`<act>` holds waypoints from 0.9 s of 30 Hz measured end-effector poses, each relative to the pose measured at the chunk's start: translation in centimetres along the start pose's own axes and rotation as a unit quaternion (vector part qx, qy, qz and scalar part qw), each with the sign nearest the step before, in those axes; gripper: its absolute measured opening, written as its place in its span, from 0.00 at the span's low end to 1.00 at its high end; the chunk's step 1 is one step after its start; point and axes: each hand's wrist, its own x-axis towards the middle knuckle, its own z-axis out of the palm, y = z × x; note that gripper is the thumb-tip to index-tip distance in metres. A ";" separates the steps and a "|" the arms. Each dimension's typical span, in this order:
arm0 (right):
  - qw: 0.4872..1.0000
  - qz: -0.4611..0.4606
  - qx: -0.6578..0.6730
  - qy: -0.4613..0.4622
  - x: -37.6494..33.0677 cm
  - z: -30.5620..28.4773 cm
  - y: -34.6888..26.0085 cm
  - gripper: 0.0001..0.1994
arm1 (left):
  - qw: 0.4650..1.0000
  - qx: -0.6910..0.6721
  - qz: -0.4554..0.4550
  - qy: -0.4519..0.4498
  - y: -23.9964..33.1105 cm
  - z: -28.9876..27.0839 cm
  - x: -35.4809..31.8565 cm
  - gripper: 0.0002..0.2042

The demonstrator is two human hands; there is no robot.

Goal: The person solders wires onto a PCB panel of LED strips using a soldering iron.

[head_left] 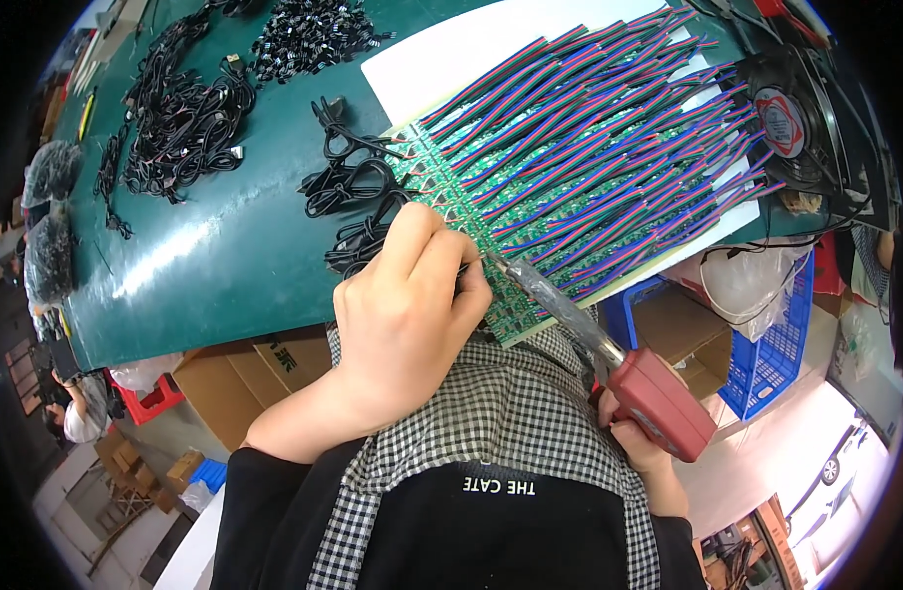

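A panel of green circuit boards (510,208) lies in front of me, with rows of red, green, blue and black wires (599,118) running off to the right. At its left edge, several coiled black cables (348,187) reach the boards with their ends. My left hand (402,295) is closed in a pinch at the panel's near left edge, on a black cable mostly hidden by the fingers. A red-handled soldering gun (663,405) is gripped by my right hand (636,442). Its metal barrel points up and left, the tip at the boards beside my left fingertips.
On the green table (264,236) lie a heap of black cables (191,128) and a pile of small black parts (309,39). White board (412,74) sits under the panel. A fan (786,123) stands at right, above a blue crate (766,359). A cardboard box (255,379) stands below the table.
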 end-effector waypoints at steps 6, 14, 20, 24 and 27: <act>0.999 -0.032 0.007 -0.033 0.6 -0.3 -0.1 0.32 | 1.000 0.010 0.001 0.005 0.1 0.1 0.0 0.08; 0.995 0.043 -0.090 -0.020 -1.7 -0.9 1.1 0.33 | 1.000 0.012 0.003 0.002 0.0 0.0 0.0 0.08; 0.998 0.052 0.022 0.014 -1.3 -0.4 0.6 0.33 | 1.000 0.018 0.017 0.008 -0.3 0.1 0.1 0.07; 0.997 0.062 0.045 -0.002 -0.6 -0.4 -0.2 0.33 | 0.999 -0.035 0.020 -0.003 -0.4 -0.3 0.1 0.07; 0.992 0.087 0.093 0.007 -0.6 -0.2 -1.1 0.33 | 0.997 -0.061 0.039 -0.031 -0.7 -0.7 0.1 0.06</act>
